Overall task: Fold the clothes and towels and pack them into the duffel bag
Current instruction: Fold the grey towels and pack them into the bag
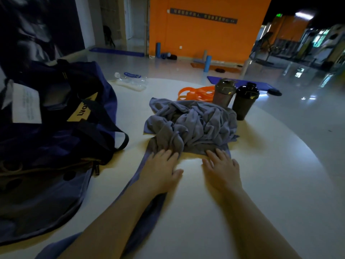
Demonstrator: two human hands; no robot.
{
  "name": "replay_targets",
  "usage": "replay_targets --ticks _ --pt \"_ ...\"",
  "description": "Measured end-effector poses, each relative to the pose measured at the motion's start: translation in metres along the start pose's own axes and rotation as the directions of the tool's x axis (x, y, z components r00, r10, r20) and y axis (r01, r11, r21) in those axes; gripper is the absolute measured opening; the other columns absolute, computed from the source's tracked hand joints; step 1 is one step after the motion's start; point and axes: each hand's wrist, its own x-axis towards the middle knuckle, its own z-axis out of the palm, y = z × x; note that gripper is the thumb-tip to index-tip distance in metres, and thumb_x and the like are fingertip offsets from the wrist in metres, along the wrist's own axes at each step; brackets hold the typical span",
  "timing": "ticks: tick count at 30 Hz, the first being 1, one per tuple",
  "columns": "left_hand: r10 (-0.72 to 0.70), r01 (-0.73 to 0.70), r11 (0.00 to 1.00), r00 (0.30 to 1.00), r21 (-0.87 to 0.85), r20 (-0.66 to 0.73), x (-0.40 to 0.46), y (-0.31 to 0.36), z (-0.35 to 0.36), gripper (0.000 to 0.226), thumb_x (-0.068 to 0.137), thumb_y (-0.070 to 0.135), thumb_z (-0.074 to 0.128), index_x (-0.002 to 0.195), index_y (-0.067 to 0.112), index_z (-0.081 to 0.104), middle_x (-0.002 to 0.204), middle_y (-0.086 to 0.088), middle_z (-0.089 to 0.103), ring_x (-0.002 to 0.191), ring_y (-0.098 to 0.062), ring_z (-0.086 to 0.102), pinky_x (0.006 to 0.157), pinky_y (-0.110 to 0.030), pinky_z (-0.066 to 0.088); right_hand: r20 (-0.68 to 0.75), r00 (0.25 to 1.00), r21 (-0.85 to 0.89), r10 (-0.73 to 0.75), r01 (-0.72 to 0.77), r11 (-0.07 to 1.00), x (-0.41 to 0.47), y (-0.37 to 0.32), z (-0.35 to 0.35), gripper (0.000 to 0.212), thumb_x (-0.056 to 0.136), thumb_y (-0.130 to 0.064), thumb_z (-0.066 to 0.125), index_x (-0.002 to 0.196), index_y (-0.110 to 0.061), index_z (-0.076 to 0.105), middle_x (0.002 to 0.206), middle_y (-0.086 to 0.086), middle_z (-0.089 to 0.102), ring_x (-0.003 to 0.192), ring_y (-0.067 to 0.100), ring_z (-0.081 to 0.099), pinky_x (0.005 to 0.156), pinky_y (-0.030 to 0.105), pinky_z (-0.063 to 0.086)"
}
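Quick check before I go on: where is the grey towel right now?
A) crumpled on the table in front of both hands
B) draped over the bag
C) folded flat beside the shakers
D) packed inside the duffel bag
A: the grey towel lies bunched on the white table, with the left hand and right hand flat at its near edge, beside the duffel bag.

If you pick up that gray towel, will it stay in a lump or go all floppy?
Probably floppy: the towel lies in soft wrinkles and folds, so it should droop and unfurl when lifted. It likely slides easily too, since the table looks smooth. Both hands, left and right, rest flat on its near edge, which lies flat and limp.
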Motion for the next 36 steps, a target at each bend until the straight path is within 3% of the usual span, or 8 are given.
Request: replay_targets --ticks 8,11,16,20,25,28,31,36 --pt "0.217 -0.214 0.969 0.976 -0.120 0.016 -0.040 0.005 -0.011 0.079 0.079 0.064 0.013 0.146 0.028 0.037 0.146 0.007 0.042 0.131 -0.013 0.041 0.106 -0.026 0.027 -0.037 0.999 0.211 0.000 0.007 0.978 0.006 0.007 0.000 0.050 0.098 -0.043 0.021 0.143 -0.031 0.039 0.150 -0.002 0.038 0.139 0.017 0.030 0.114 0.046 0.020" --pt "0.346 -0.353 0.928 0.935 -0.117 -0.073 -0.062 0.009 -0.016 0.059 0.087 0.056 0.033 0.139 0.031 0.047 0.140 0.009 0.051 0.125 -0.010 0.049 0.100 -0.022 0.025 -0.086 0.994 0.527 0.064 -0.009 0.850 0.006 0.011 -0.004 0.039 0.101 -0.039 0.032 0.134 -0.030 0.051 0.133 0.001 0.056 0.123 0.022 0.049 0.107 0.050 0.033" --pt "0.497 -0.469 0.831 0.868 -0.299 0.017 -0.090 0.019 -0.025 0.044 0.091 0.040 0.046 0.133 0.030 0.053 0.133 0.010 0.057 0.119 -0.008 0.053 0.100 -0.019 0.030 0.009 0.995 0.778 0.104 -0.072 0.624 0.000 0.020 -0.009 0.030 0.100 -0.038 0.041 0.127 -0.032 0.053 0.125 -0.003 0.057 0.116 0.016 0.053 0.099 0.035 0.042" --pt "0.477 -0.483 0.844 0.875 -0.234 -0.086 -0.095 0.016 -0.024 0.042 0.088 0.040 0.051 0.127 0.026 0.056 0.124 0.005 0.061 0.106 -0.009 0.059 0.091 -0.027 0.048 -0.059 0.998 0.756 -0.008 0.051 0.652 -0.034 0.017 -0.021 0.033 0.100 -0.028 0.045 0.133 -0.023 0.050 0.126 -0.009 0.050 0.117 0.006 0.047 0.097 0.019 0.039" --pt "0.273 -0.305 0.942 0.939 -0.142 -0.209 -0.110 0.016 -0.040 0.033 0.080 0.040 0.061 0.107 0.021 0.067 0.101 0.005 0.064 0.090 -0.018 0.061 0.075 -0.040 0.054 -0.082 0.972 0.766 -0.219 0.202 0.611 -0.091 0.023 -0.028 0.031 0.089 -0.029 0.060 0.116 -0.038 0.051 0.120 -0.012 0.055 0.111 -0.004 0.051 0.093 0.014 0.039" --pt "0.176 -0.233 0.950 0.949 -0.206 -0.263 -0.132 0.015 -0.050 0.033 0.081 0.044 0.052 0.097 0.020 0.069 0.096 0.006 0.064 0.089 -0.017 0.060 0.074 -0.038 0.054 -0.020 0.963 0.653 -0.268 0.215 0.726 -0.102 0.017 -0.034 0.034 0.087 -0.028 0.064 0.117 -0.038 0.051 0.116 -0.007 0.059 0.103 0.002 0.054 0.085 0.011 0.039" --pt "0.108 -0.161 0.966 0.962 -0.201 -0.252 -0.159 0.007 -0.054 0.041 0.079 0.052 0.052 0.103 0.021 0.066 0.099 0.005 0.064 0.088 -0.018 0.062 0.072 -0.037 0.054 -0.101 0.972 0.547 -0.213 0.233 0.804 -0.101 0.009 -0.035 0.047 0.077 -0.042 0.057 0.121 -0.023 0.058 0.107 -0.002 0.058 0.093 0.011 0.055 0.074 0.006 0.037" --pt "0.068 -0.086 0.995 0.957 -0.053 -0.282 -0.217 -0.005 -0.049 0.065 0.074 0.070 0.050 0.124 0.028 0.049 0.117 -0.004 0.061 0.092 -0.024 0.064 0.070 -0.045 0.054 -0.382 0.889 0.342 -0.251 0.389 0.855 -0.112 0.008 -0.037 0.024 0.080 -0.040 0.059 0.089 -0.019 0.069 0.090 -0.006 0.053 0.075 0.013 0.056 0.067 0.014 0.039"
